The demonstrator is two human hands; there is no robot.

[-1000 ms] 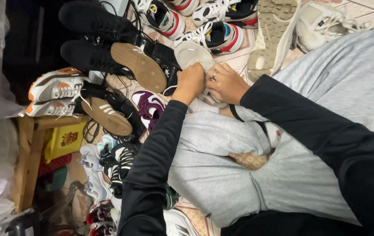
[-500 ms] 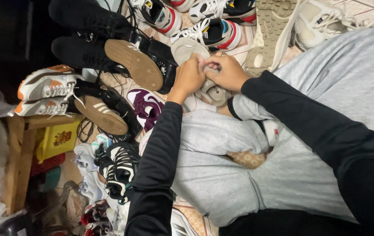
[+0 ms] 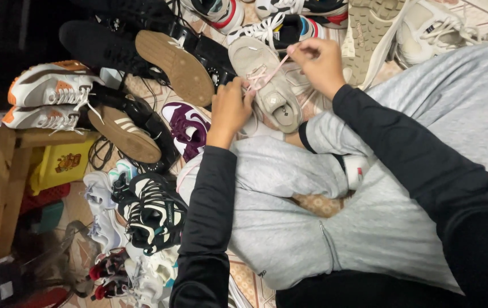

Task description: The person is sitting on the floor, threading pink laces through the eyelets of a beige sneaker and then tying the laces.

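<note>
A beige sneaker point(image 3: 267, 80) with a pale pink lace point(image 3: 267, 73) rests against my grey-trousered leg point(image 3: 289, 171), toe pointing away. My left hand point(image 3: 230, 108) grips the sneaker's side and the lace near the eyelets. My right hand point(image 3: 318, 60) pinches the other lace end and holds it taut, up and to the right. Both arms wear black sleeves.
Shoes crowd the floor: a black shoe with tan sole point(image 3: 178, 65), a purple and white sneaker point(image 3: 190, 128), orange and white sneakers point(image 3: 50, 85) on a wooden stool point(image 3: 4, 171), black and white sneakers point(image 3: 153, 211), white sneakers point(image 3: 432, 28). A yellow box point(image 3: 64, 162) sits under the stool.
My hands have separated: the right one has pulled the pink lace out to the right, the left has shifted down onto the sneaker. The view has tilted, showing more of the shoe.
</note>
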